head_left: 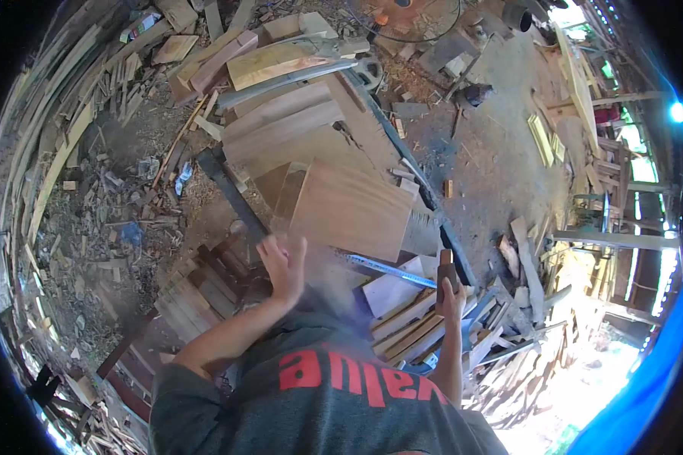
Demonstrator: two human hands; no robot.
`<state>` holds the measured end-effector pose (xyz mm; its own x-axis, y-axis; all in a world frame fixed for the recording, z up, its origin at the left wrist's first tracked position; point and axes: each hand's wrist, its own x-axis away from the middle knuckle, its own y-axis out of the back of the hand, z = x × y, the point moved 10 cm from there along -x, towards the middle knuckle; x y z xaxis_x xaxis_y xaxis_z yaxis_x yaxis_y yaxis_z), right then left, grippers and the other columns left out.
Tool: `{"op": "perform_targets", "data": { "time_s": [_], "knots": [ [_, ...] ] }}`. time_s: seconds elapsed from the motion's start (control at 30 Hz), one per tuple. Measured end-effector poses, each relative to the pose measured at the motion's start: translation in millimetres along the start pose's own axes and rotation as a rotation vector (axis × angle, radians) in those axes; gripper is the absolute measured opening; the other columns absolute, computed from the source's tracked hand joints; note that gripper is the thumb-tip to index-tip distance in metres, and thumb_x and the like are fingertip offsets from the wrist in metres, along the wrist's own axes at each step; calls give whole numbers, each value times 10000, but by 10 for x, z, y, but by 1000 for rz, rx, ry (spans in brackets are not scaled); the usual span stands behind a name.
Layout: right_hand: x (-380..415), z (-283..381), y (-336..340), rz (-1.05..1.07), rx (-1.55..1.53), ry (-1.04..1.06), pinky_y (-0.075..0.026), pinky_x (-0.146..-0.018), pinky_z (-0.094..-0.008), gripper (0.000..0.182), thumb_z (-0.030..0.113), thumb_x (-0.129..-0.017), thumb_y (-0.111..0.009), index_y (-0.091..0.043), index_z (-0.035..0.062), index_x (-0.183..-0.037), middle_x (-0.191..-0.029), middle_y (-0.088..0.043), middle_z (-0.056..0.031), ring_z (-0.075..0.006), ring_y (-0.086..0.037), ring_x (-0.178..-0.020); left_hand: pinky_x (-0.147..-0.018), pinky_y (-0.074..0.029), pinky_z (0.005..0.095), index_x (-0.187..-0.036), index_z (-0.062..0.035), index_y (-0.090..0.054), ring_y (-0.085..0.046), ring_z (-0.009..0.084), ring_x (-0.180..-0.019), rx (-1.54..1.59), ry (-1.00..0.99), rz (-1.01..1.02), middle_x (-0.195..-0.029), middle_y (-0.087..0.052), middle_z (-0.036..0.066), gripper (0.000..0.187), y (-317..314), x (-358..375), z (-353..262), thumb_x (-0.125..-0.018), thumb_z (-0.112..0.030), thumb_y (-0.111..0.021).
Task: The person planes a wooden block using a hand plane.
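Observation:
My right hand (453, 297) is closed around a dark brown wooden block (445, 274) with a paler tip, at the right side of the bench. My left hand (282, 265) is raised with thumb and fingers apart, holding nothing that I can see. It is close to the end of a dark metal bar (235, 189) and the near left corner of a flat wooden board (353, 205). That board lies on top of other boards. Between my hands runs a long bluish-white strip (391, 270), whose kind I cannot make out.
Boards (284, 121) and thick timber pieces (281, 62) lie on the far part of the bench. Offcuts (410, 322) are stacked close to my body. Wood scraps (121, 189) litter the ground at left, and long planks (49, 114) line the left edge.

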<state>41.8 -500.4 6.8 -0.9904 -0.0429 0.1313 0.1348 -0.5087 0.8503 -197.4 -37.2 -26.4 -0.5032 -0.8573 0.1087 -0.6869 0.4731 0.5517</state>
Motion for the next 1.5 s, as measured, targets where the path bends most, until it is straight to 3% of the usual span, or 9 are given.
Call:
{"op": "perform_targets", "data": {
  "time_s": [0.13,0.27,0.47,0.63,0.73,0.8,1.0,1.37,1.5],
  "knots": [
    [600,-136,-320,63,-599,-351,-482,-679,-281,443,410,-958,-672,-665,2,-1130,-907,-654,-41,-129,-595,-773,-935,-432,378,-1166,-127,-548,-510,213,-1088,774,658,563,-1149,-541,58,531,-732,448,-68,-859,-494,-778],
    [958,27,-570,122,-887,-404,-467,-653,-268,431,406,-993,-630,-633,22,-1191,-913,-630,-12,-99,-572,-765,-945,-450,394,-1252,-183,-541,-537,208,-1074,1351,991,604,-1182,-555,13,593,-1317,406,-264,-823,-486,-816],
    [1282,160,-781,375,-1226,-519,-584,-685,-356,526,484,-1022,-527,-483,118,-1396,-1040,-642,-77,-204,-687,-839,-1019,-436,479,-1317,-182,-532,-521,239,-1155,1433,723,683,-1314,-541,25,583,-1261,200,-317,-850,-389,-813],
    [686,1586,262,500,-1028,-52,-531,-701,-304,526,406,-994,-590,-513,67,-1389,-1054,-639,-91,-158,-649,-859,-975,-477,501,-1315,-97,-537,-543,275,-1131,1150,920,697,-1250,-585,88,495,-1184,-140,380,-929,-339,-730],
    [615,2811,1071,475,-690,522,-526,-948,-329,667,362,-915,-713,-502,7,-1439,-1301,-641,-136,-193,-640,-1099,-966,-504,511,-1308,-114,-583,-594,289,-1135,877,591,977,-1249,-637,87,509,-852,-480,-129,-901,-368,-751],
    [493,3809,1080,449,-572,942,-528,-747,-382,571,488,-886,-737,-667,-5,-1165,-938,-729,-156,-208,-680,-880,-936,-544,486,-1264,-97,-619,-596,269,-1168,732,633,1024,-1281,-643,91,516,-916,-1100,190,-878,-403,-772],
    [997,4731,938,580,-319,1246,-532,-756,-407,538,497,-865,-729,-696,13,-1099,-928,-730,-155,-255,-688,-877,-957,-531,456,-1439,-59,-466,-582,302,-1225,-574,-400,1868,-1357,-585,139,664,-368,1532,-1586,-944,-461,-650],
    [1002,5324,1160,416,-344,1295,-539,-774,-453,492,513,-825,-715,-750,47,-977,-911,-731,-153,-340,-701,-872,-1100,-402,362,-1462,7,-429,-515,247,-1308,-419,-778,1025,-1403,-544,144,620,-760,-1004,-2005,-995,-360,-607],
    [450,3742,1326,253,-596,657,-552,-771,-395,596,508,-850,-720,-666,35,-1210,-968,-719,-181,-293,-710,-887,-1152,-356,327,-1470,32,-415,-491,227,-1338,-290,-772,1047,-1420,-529,146,604,-1353,-1198,-1961,-1014,-323,-591]
  ]
}}
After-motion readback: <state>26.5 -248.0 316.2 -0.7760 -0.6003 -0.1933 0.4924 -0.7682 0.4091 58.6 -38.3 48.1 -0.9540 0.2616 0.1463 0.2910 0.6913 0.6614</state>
